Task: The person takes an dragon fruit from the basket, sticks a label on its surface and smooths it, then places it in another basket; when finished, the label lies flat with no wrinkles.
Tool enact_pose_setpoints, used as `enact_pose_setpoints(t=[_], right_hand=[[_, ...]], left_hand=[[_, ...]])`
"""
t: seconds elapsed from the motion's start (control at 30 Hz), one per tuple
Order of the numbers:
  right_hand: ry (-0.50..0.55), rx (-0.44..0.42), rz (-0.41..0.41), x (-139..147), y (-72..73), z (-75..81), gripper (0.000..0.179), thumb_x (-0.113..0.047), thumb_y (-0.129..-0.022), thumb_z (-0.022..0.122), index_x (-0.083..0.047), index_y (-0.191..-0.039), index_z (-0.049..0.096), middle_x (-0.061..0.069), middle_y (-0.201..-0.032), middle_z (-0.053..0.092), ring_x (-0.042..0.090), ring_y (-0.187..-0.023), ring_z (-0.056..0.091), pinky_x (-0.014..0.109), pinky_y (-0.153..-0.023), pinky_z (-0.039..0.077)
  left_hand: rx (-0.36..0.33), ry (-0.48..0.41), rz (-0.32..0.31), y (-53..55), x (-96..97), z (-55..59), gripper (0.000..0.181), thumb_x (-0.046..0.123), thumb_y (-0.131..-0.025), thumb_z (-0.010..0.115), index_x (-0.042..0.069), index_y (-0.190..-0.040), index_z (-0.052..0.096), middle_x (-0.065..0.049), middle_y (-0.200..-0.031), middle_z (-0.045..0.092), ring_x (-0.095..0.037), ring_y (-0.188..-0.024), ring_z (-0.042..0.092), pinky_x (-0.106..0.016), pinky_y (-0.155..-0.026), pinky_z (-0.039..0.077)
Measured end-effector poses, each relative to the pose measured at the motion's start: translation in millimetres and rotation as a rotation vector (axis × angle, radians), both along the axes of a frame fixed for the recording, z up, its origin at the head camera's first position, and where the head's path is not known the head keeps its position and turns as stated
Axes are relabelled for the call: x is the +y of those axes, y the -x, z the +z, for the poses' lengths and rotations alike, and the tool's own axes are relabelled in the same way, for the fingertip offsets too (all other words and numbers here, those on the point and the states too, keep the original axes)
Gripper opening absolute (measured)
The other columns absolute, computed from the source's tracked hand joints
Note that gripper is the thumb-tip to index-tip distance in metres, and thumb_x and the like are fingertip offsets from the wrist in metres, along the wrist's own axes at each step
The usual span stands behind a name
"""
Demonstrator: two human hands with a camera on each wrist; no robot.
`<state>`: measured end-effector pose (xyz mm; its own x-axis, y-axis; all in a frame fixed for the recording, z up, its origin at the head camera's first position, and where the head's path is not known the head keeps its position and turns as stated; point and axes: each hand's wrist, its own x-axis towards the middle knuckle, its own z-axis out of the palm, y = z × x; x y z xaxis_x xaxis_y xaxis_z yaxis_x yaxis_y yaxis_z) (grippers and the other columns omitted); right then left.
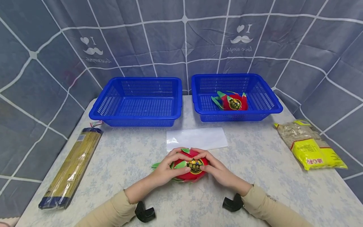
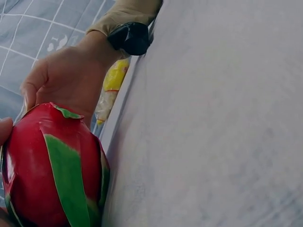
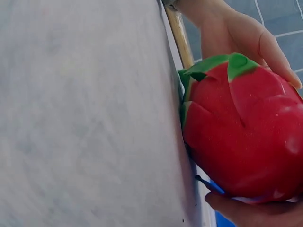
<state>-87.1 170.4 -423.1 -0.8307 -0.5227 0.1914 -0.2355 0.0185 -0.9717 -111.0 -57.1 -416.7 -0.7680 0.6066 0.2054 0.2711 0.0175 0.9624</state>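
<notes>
Both hands hold a red dragon fruit (image 1: pixel 195 166) with green scales and a round black-and-gold label, low over the near middle of the table. My left hand (image 1: pixel 167 167) curls round its left side, thumb across the front. On the other side, my right hand (image 1: pixel 216 168) grips it, fingertips meeting the left ones near the top. Green tips stick out past the left hand. In the right wrist view the red skin (image 3: pixel 246 137) appears smooth and shiny, close to the tabletop. Just behind the fruit lies a flat white sheet (image 1: pixel 198 138).
A blue basket (image 1: pixel 136 122) stands at the back left. In the blue basket (image 1: pixel 232 117) at the back right lies another dragon fruit (image 1: pixel 239 102). A long pack of noodle-like sticks (image 1: pixel 72 167) lies left, near a small wrapped sweet (image 1: pixel 96 123). A yellow-and-clear bag (image 1: pixel 312 148) lies right.
</notes>
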Motion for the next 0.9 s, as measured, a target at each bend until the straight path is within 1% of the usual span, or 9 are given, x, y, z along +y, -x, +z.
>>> enact_pose_setpoints(t=[0.1,0.2,0.27,0.37,0.47,0.57,0.67,0.8,0.9], right_hand=[[0.033,-0.003,0.014,2,3.0,-0.8,0.024,0.001,-0.094,0.043,-0.002,-0.117,0.051,0.016,-0.149,0.028,0.033,-0.137,0.023,0.025,-0.102,0.033],[0.090,-0.004,0.036,6,7.1,-3.8,0.016,0.000,-0.094,0.047,0.000,-0.108,0.054,0.020,-0.148,0.029,0.027,-0.135,0.030,0.027,-0.101,0.035],[0.134,-0.004,0.061,8,10.0,-4.9,0.010,0.001,-0.094,0.050,-0.002,-0.101,0.056,0.024,-0.147,0.030,0.023,-0.133,0.035,0.029,-0.100,0.038],[0.167,0.020,0.103,11,13.2,-4.8,0.016,0.005,-0.092,0.054,-0.010,-0.093,0.059,0.027,-0.145,0.030,0.020,-0.130,0.039,0.030,-0.096,0.043],[0.175,0.069,0.131,12,14.8,-4.5,0.021,0.009,-0.090,0.055,-0.012,-0.093,0.060,0.031,-0.143,0.030,0.021,-0.131,0.038,0.032,-0.095,0.045],[0.143,0.104,0.125,12,14.6,-5.5,0.020,0.009,-0.090,0.054,-0.006,-0.100,0.064,0.029,-0.144,0.030,0.022,-0.132,0.036,0.031,-0.095,0.045],[0.065,0.154,0.095,11,12.7,-6.8,0.024,0.007,-0.092,0.051,-0.005,-0.109,0.065,0.024,-0.146,0.030,0.024,-0.133,0.034,0.032,-0.098,0.042],[-0.070,0.199,0.048,7,7.9,-6.3,0.028,0.003,-0.096,0.046,-0.012,-0.115,0.061,0.015,-0.149,0.028,0.026,-0.135,0.029,0.036,-0.102,0.036],[-0.145,0.223,0.025,3,4.5,-4.8,0.030,0.000,-0.096,0.048,-0.016,-0.119,0.054,0.012,-0.150,0.024,0.027,-0.136,0.025,0.040,-0.103,0.034]], left_hand=[[0.010,0.000,-0.013,0.8,-1.1,0.6,0.015,0.008,-0.087,0.067,0.009,-0.102,0.067,-0.009,-0.135,0.040,-0.029,-0.120,0.041,-0.041,-0.091,0.043],[0.021,0.012,-0.018,1.4,-1.9,0.9,0.012,0.009,-0.087,0.066,0.010,-0.099,0.067,-0.008,-0.135,0.040,-0.029,-0.122,0.038,-0.046,-0.093,0.038],[0.024,0.016,-0.026,2.8,-2.5,0.6,0.011,0.008,-0.087,0.066,0.011,-0.098,0.066,-0.008,-0.135,0.040,-0.028,-0.122,0.038,-0.048,-0.094,0.037],[0.030,0.019,-0.047,5.3,-4.1,-0.7,0.011,0.008,-0.088,0.066,0.012,-0.098,0.066,-0.007,-0.134,0.040,-0.027,-0.121,0.039,-0.047,-0.095,0.037],[0.039,0.015,-0.064,7.0,-5.1,-2.2,0.012,0.007,-0.088,0.064,0.012,-0.100,0.066,-0.008,-0.134,0.039,-0.027,-0.120,0.040,-0.042,-0.093,0.040],[0.047,0.022,-0.047,6.4,-5.2,-3.5,0.015,0.008,-0.089,0.063,0.013,-0.103,0.066,-0.008,-0.134,0.040,-0.027,-0.119,0.042,-0.038,-0.091,0.044],[0.058,0.048,-0.009,3.8,-4.1,-3.7,0.017,0.011,-0.090,0.063,0.015,-0.106,0.066,-0.006,-0.134,0.040,-0.026,-0.120,0.041,-0.041,-0.089,0.046],[0.087,0.105,0.038,-0.1,-1.9,-2.4,0.021,0.017,-0.091,0.063,0.021,-0.112,0.066,-0.003,-0.137,0.038,-0.025,-0.123,0.035,-0.047,-0.089,0.044],[0.102,0.134,0.058,-0.8,-0.9,-2.2,0.026,0.019,-0.090,0.064,0.024,-0.116,0.065,-0.002,-0.137,0.037,-0.025,-0.124,0.035,-0.043,-0.089,0.046]])
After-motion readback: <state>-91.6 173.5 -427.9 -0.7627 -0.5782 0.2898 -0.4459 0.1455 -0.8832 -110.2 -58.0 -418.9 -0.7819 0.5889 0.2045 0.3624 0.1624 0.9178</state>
